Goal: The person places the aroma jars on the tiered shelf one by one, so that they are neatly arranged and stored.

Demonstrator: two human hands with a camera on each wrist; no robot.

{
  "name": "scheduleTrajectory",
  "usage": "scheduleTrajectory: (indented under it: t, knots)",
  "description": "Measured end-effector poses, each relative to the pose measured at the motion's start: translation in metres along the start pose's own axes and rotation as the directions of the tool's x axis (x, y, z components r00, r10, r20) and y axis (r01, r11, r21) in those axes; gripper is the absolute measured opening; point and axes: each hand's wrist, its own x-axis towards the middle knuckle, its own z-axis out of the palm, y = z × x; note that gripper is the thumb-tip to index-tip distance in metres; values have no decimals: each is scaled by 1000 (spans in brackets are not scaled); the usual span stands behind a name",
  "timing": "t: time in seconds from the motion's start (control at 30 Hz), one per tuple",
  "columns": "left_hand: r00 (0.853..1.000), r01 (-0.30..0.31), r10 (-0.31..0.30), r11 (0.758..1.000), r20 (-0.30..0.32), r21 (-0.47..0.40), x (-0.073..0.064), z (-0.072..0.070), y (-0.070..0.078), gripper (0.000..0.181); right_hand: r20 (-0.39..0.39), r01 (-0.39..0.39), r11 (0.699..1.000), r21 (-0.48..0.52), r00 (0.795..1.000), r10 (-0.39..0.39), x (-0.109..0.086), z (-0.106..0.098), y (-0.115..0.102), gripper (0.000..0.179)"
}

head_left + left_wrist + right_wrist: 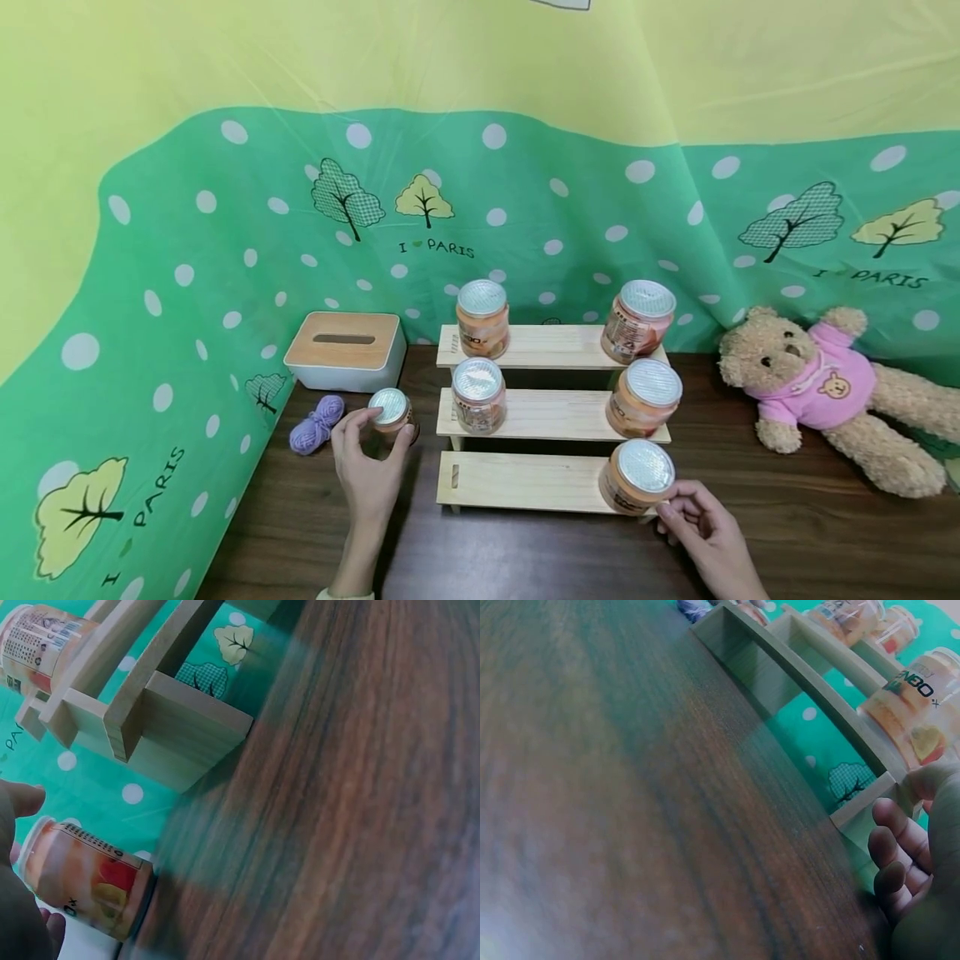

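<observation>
My left hand (371,471) reaches around a small fruit jar (391,412) with a silvery lid, left of a three-step wooden rack. Its thumb and fingers flank this jar; in the left wrist view a gap shows between the thumb (26,799) and the jar (94,877), which is upright on the table. At the rack's lower right end, my right hand (708,533) has its thumb right at the base of another fruit jar (637,477). In the right wrist view its other fingers (900,847) curl loosely beside the end of the bottom step (866,799).
Fruit jars stand at both ends of the top step (555,346) and middle step (558,414). A tissue box (341,375) and a purple yarn skein (317,425) lie left. A teddy bear (817,383) in pink lies right. Green patterned cloth (525,192) hangs behind.
</observation>
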Motion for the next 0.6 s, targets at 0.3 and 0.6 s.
scheduleTrajectory:
  t: [0.3,0.6]
  knots:
    - [999,49,-49,999,1,7,1,5,-10,55,3,-4,1000,-3,1000,4,0,0,0,27]
    - [999,49,-49,999,-18,-20,3,9,-16,57,-1,-10,1000,-13,1000,10,-1,0,-1,27]
